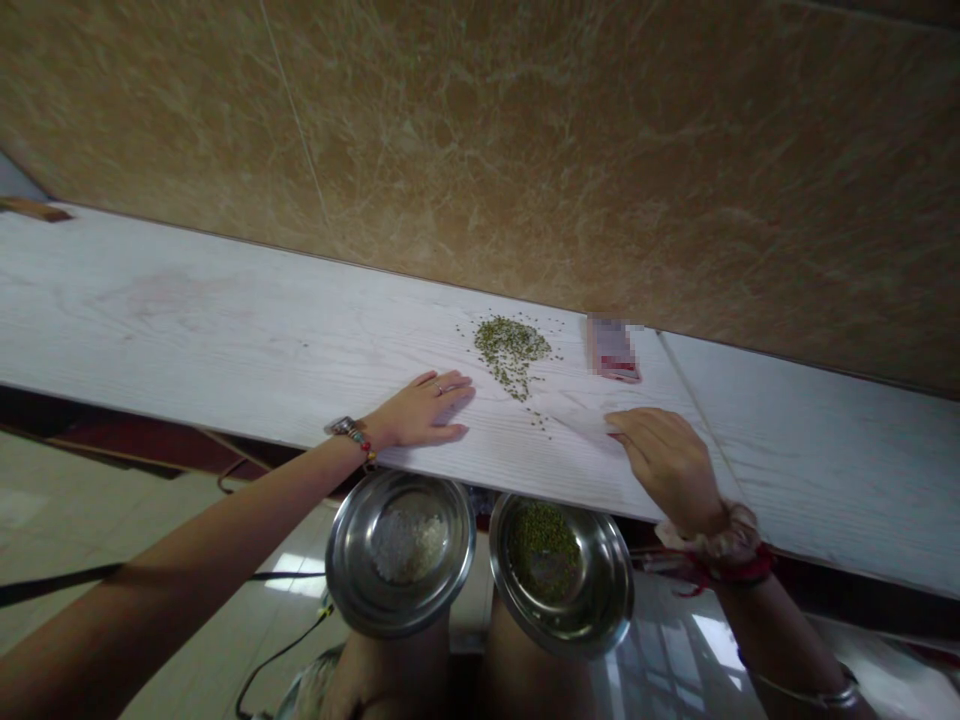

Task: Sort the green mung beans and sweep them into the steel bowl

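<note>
A small heap of green beans (511, 350) lies on the white wooden tabletop (225, 320) near the wall. My left hand (424, 410) rests flat on the table just left of the heap, fingers stretched out, a ring on one finger. My right hand (664, 455) sits to the right of the heap with its fingers curled down onto the table beside a few stray beans (538, 420); what its fingertips pinch, if anything, is hidden. Below the table edge, on my knees, sit two steel bowls: the left bowl (352, 570) with white grains, the right bowl (607, 590) with green beans.
A small red and white packet (611, 350) lies on the table right of the heap. A marbled brown wall (525, 150) rises directly behind the table. A black cable (277, 650) runs over the tiled floor below.
</note>
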{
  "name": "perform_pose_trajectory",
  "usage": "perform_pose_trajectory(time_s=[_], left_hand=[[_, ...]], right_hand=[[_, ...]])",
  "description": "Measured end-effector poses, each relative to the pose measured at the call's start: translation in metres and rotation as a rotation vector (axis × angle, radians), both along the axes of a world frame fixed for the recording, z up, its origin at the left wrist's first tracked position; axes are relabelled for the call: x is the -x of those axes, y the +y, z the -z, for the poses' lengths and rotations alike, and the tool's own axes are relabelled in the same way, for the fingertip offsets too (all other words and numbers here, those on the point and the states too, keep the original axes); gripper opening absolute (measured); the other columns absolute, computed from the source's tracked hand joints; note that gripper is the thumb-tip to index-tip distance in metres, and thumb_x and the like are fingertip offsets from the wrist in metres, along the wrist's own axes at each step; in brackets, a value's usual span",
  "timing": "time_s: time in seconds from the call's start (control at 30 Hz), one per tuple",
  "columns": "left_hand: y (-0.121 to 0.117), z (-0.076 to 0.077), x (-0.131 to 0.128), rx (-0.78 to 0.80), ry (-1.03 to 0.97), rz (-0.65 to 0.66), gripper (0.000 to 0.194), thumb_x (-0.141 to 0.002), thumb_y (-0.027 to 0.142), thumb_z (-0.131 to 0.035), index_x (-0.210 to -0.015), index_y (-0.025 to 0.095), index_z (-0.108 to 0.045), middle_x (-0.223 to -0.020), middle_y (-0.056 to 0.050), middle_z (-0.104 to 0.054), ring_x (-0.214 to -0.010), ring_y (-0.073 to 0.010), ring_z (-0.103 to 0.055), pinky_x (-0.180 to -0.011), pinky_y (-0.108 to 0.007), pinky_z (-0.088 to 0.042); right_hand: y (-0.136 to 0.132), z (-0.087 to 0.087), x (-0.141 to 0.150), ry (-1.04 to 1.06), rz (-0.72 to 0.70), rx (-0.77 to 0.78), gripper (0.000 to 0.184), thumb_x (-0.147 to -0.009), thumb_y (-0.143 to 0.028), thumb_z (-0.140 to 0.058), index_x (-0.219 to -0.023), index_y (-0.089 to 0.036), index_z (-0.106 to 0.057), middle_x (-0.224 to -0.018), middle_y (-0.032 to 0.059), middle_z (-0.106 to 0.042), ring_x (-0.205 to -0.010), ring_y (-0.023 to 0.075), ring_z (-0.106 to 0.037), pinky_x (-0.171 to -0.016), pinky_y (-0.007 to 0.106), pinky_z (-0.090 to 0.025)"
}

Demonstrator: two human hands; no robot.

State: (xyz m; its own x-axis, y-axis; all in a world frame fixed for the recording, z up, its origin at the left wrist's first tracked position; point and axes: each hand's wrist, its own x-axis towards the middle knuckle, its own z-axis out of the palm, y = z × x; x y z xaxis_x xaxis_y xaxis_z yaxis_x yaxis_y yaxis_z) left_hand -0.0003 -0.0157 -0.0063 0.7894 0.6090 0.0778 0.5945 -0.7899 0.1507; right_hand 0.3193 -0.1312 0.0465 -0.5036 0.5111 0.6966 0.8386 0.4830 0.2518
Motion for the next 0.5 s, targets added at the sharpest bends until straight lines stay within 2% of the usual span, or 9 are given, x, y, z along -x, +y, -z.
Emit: perform_pose_trajectory(time_s=[0.13,0.5], left_hand=[[-0.001,0.0,0.0,0.001,-0.013,-0.002,0.054,-0.091,0.051,-0.047,-0.136,0.023,-0.038,-0.149,-0.009,-0.038,-0.137,-0.0256,-0.034,-0.113,-0.043,-0.023],[0.001,0.001,0.0,0.018,-0.016,-0.003,0.054,-0.091,0.052,-0.046,-0.136,0.024,-0.038,-0.15,-0.008,-0.038,-0.137,-0.0256,-0.034,-0.113,-0.044,-0.023]], right_hand=[[0.003,0.0,0.003,-0.029,-0.018,0.036,0.019,-0.09,-0.011,-0.049,-0.087,-0.017,-0.066,-0.08,0.0052,-0.073,-0.077,0.0174,-0.065,-0.073,0.031,-0.048],[-0.014,-0.005,-0.002,0.008,-0.038,0.083,0.02,-0.087,-0.007,-0.051,-0.088,-0.019,-0.067,-0.079,0.0038,-0.073,-0.076,0.0168,-0.066,-0.072,0.031,-0.048]])
